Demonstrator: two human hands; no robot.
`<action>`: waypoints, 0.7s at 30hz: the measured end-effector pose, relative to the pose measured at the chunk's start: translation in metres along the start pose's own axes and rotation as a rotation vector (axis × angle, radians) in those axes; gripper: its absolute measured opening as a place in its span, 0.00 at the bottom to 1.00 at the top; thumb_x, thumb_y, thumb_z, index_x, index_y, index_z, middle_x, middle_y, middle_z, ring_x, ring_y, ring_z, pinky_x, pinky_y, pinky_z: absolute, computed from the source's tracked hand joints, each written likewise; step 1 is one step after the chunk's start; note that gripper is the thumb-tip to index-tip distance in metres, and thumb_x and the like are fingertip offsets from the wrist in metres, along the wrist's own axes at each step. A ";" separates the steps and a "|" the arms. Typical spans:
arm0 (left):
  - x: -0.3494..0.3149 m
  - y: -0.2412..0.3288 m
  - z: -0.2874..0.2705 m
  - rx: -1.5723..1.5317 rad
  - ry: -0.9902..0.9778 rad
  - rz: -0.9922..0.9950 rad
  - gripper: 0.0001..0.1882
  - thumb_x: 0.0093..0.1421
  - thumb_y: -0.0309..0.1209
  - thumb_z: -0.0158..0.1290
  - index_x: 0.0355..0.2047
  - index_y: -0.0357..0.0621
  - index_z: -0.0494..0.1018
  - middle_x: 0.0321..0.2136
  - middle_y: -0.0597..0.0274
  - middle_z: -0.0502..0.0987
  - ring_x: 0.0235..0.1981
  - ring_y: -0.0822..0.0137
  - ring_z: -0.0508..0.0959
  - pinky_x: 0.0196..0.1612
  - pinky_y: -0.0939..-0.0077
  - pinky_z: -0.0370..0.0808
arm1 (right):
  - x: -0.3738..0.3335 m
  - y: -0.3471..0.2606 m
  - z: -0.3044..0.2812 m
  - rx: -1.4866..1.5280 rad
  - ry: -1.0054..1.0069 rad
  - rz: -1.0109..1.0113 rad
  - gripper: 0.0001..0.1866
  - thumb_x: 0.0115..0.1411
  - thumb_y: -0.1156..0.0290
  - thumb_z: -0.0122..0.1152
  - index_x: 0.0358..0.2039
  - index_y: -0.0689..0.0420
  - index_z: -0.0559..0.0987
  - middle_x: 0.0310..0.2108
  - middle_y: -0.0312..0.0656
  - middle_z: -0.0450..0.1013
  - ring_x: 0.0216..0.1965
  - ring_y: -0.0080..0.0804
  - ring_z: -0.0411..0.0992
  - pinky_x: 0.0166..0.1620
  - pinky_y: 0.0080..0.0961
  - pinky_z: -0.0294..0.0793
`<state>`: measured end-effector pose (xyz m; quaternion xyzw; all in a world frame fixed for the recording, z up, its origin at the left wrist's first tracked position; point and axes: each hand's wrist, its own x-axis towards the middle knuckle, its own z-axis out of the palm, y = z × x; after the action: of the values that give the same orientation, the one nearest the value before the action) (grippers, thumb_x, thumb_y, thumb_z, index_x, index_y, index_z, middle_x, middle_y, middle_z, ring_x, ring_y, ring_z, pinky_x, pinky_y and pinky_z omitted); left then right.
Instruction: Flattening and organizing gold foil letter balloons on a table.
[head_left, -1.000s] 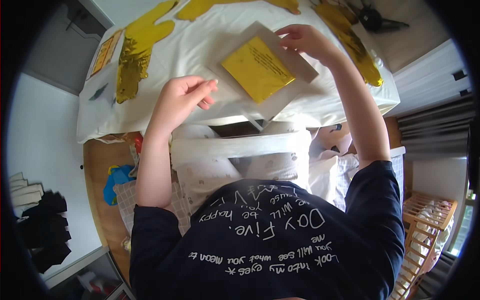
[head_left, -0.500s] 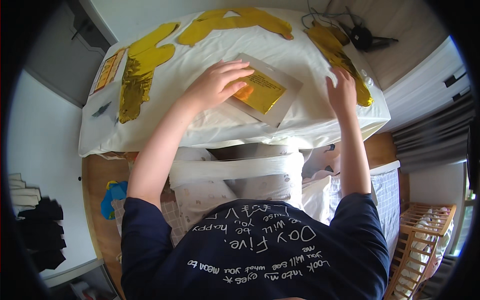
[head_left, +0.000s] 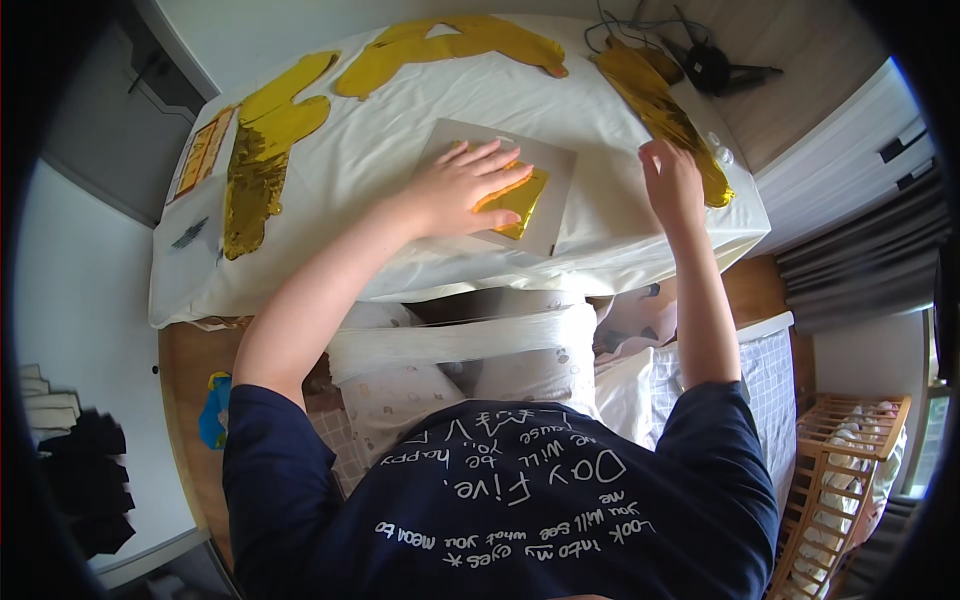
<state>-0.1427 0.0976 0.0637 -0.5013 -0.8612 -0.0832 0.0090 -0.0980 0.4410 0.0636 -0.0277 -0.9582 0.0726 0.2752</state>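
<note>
My left hand (head_left: 462,190) lies flat with spread fingers on a small gold foil sheet (head_left: 532,200), covering most of it. Beneath the foil is a grey, translucent-looking rectangular board (head_left: 557,170) on the white-covered table. At the right, my right hand (head_left: 675,187) is raised over the cloth with thumb and fingertips drawn together. Whether anything tiny is between them cannot be made out. Beside it lies a long gold foil piece (head_left: 668,118) with darker streaks.
More gold foil pieces lie at the table's left (head_left: 262,150) and along its far edge (head_left: 450,50). A black tool with a cable (head_left: 708,68) sits at the far right corner. White thread (head_left: 460,345) stretches across my knees. A wooden rack (head_left: 840,480) stands lower right.
My left hand has moved slightly right and flattened over the foil sheet. My right hand's fingers, apart before, have drawn together. The whole view has shifted a little.
</note>
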 end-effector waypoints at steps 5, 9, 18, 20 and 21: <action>-0.015 0.019 0.004 0.013 0.029 -0.296 0.39 0.65 0.60 0.48 0.70 0.55 0.59 0.73 0.57 0.52 0.75 0.56 0.48 0.75 0.52 0.40 | -0.060 -0.073 -0.037 0.523 -0.123 0.018 0.07 0.64 0.73 0.62 0.42 0.57 0.81 0.30 0.41 0.76 0.27 0.28 0.70 0.33 0.26 0.73; -0.006 0.020 -0.002 0.227 0.081 -0.203 0.39 0.64 0.59 0.49 0.69 0.51 0.59 0.73 0.58 0.52 0.75 0.56 0.48 0.75 0.51 0.40 | -0.110 -0.101 -0.044 0.618 -0.149 0.008 0.08 0.59 0.77 0.66 0.41 0.58 0.83 0.29 0.40 0.75 0.27 0.27 0.70 0.34 0.26 0.73; 0.004 0.002 0.017 0.072 0.113 0.010 0.37 0.67 0.51 0.47 0.71 0.49 0.54 0.72 0.55 0.53 0.74 0.57 0.50 0.75 0.55 0.45 | -0.133 -0.124 -0.036 0.551 -0.053 -0.072 0.06 0.57 0.77 0.67 0.36 0.58 0.83 0.24 0.40 0.75 0.27 0.34 0.71 0.34 0.30 0.71; 0.006 0.002 0.018 -0.071 0.109 -0.056 0.36 0.69 0.50 0.44 0.72 0.48 0.52 0.72 0.55 0.54 0.74 0.56 0.51 0.75 0.58 0.47 | -0.131 -0.126 -0.039 0.531 -0.039 -0.084 0.06 0.57 0.77 0.67 0.36 0.58 0.83 0.24 0.40 0.74 0.27 0.34 0.71 0.34 0.30 0.71; 0.007 0.001 0.019 -0.073 0.106 -0.057 0.36 0.69 0.50 0.44 0.72 0.48 0.52 0.72 0.55 0.54 0.74 0.56 0.51 0.75 0.58 0.47 | -0.130 -0.128 -0.043 0.527 -0.040 -0.088 0.06 0.57 0.77 0.67 0.36 0.57 0.83 0.23 0.39 0.74 0.27 0.34 0.70 0.34 0.30 0.70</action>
<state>-0.1438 0.1069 0.0462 -0.4713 -0.8699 -0.1413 0.0340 0.0333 0.3079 0.0509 0.0881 -0.9118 0.3081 0.2566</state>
